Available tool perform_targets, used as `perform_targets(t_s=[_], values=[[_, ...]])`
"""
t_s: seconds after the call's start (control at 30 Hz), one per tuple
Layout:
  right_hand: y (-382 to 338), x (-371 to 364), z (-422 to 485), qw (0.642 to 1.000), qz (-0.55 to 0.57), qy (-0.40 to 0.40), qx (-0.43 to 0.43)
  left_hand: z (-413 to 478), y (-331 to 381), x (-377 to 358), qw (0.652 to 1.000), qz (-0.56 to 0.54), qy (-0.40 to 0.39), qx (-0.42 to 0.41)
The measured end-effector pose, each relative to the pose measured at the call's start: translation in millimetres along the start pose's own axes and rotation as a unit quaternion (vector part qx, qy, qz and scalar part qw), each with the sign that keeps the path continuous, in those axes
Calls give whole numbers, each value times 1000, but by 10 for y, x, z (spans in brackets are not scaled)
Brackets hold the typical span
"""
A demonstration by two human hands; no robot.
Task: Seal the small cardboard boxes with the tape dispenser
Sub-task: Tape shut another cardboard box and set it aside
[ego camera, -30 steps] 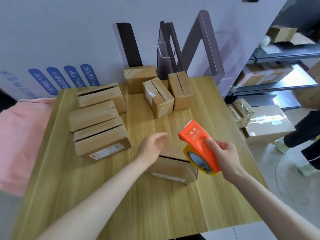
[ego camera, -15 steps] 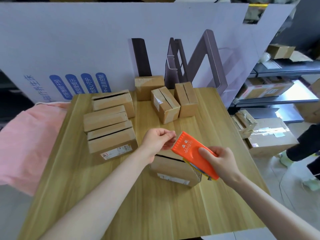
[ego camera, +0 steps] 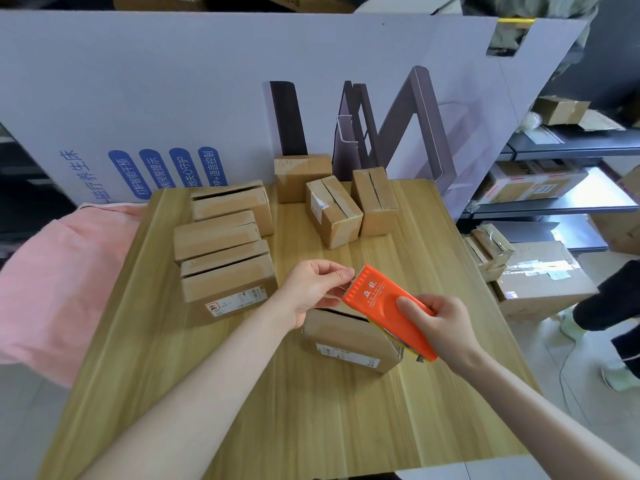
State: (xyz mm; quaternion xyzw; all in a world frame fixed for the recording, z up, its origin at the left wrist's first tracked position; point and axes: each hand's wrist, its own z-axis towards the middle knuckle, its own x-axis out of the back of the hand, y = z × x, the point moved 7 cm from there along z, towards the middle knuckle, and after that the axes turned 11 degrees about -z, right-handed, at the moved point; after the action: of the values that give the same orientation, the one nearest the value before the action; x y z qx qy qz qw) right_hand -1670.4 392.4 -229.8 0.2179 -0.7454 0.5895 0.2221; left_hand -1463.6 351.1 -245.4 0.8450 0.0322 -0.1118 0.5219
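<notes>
My right hand (ego camera: 441, 325) grips the orange tape dispenser (ego camera: 377, 299), tilted with its toothed edge up and to the left, above a small cardboard box (ego camera: 346, 341) lying on the wooden table (ego camera: 311, 427). My left hand (ego camera: 313, 289) is at the dispenser's toothed edge, fingers pinched together on the tape end there. The box's top seam shows a dark gap. Three more small boxes (ego camera: 221, 261) are stacked close together at the left, and three others (ego camera: 332, 211) stand at the back of the table.
A large white printed board (ego camera: 207, 98) stands behind the table. Pink cloth (ego camera: 62, 271) lies off the left edge. To the right are dark shelves (ego camera: 561, 202) with boxes, more boxes on the floor (ego camera: 540, 282), and a person's legs (ego camera: 609, 306).
My left hand rose from the box top to the dispenser's toothed edge and pinched there. My right hand tilted the dispenser flatter and lower over the box. The camera view lifted.
</notes>
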Motion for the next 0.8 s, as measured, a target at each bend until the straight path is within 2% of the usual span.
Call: perform_targets(t_s=[0.23,0.47,0.6,0.8], values=[[-47,2,-55,1000,8,-1,10,1,-91,31,999,28,39,8],[-78,-36,-67,1000,-16,-12,20,-9,-97,45,998,37,39,14],[-122,-63,-33,997,-73,3,30,26,-84,146,993,35,114,-20],[-362,-86,51,984,-170,19,42,108,74,297,961,152,212,-95]])
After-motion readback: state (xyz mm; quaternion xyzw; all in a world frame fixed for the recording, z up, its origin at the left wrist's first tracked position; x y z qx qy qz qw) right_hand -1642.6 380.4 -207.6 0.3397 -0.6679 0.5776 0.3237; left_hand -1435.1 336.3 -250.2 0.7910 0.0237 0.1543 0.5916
